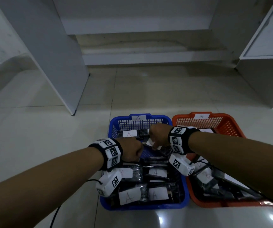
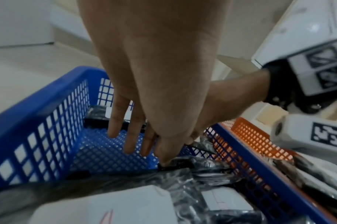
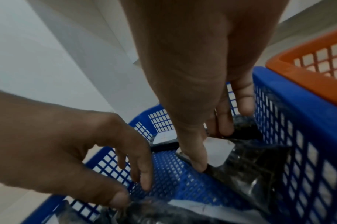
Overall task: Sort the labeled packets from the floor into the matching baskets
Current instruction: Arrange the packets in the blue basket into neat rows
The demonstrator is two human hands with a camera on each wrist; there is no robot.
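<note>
A blue basket (image 1: 149, 207) (image 2: 39, 106) (image 3: 288, 94) tagged A holds several black packets with white A labels (image 1: 129, 195). An orange basket (image 1: 223, 115) (image 2: 250, 133) (image 3: 307, 72) tagged B stands to its right, also holding packets. Both hands are inside the blue basket near its middle. My right hand (image 1: 155, 143) (image 3: 211, 148) pinches a tilted, white-labelled packet (image 1: 149, 143) (image 3: 240, 166) between thumb and fingers. Just left of it, my left hand (image 1: 140, 151) (image 2: 163, 160) (image 3: 135, 195) pinches the edge of another black packet (image 2: 182, 165) (image 3: 154, 212), its other fingers hanging straight.
Pale tiled floor (image 1: 132, 89) surrounds the baskets. A white cabinet panel (image 1: 58, 71) stands at the left and a white cabinet (image 1: 264, 71) at the right, with a low step (image 1: 149, 58) behind. A black cable (image 1: 55, 216) trails at the lower left.
</note>
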